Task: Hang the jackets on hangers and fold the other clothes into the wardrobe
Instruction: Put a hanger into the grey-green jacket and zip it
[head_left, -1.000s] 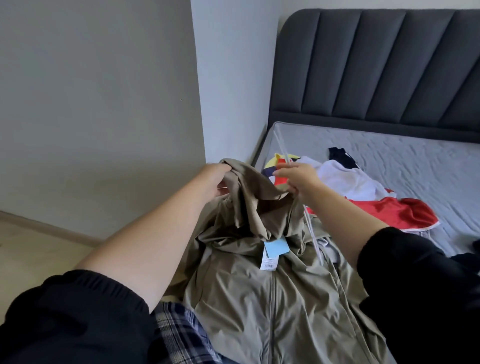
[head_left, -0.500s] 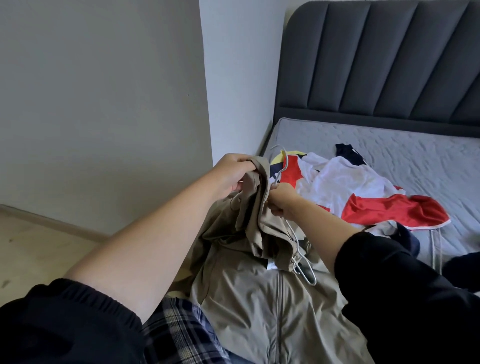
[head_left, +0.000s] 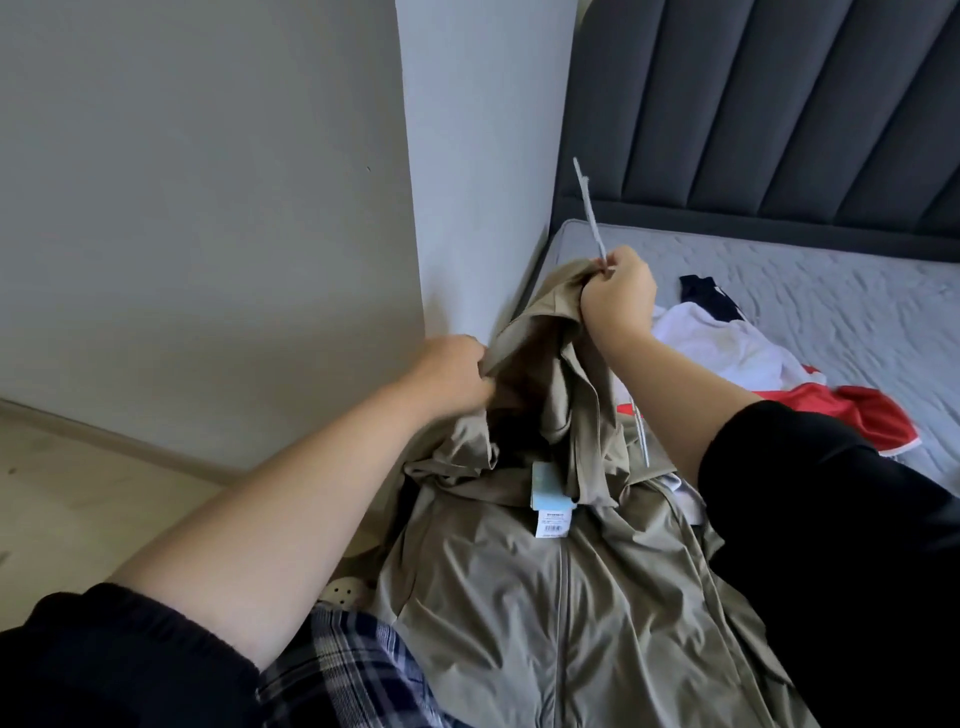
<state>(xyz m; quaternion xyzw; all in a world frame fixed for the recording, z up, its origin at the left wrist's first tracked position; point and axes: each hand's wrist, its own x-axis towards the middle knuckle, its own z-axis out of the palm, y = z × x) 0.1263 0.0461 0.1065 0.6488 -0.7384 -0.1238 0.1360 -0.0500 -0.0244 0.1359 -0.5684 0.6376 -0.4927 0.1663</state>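
Head view: with left grip (head_left: 452, 375) pinching jacket (head_left: 545, 597) hood and right grip (head_left: 618, 296) clenched round hanger (head_left: 588, 210), spread the neck, then slide hanger in.

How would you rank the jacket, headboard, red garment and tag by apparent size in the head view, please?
1. jacket, though nearness to the camera enlarges it
2. headboard, partly cut off by the frame
3. red garment, partly behind the sleeve
4. tag
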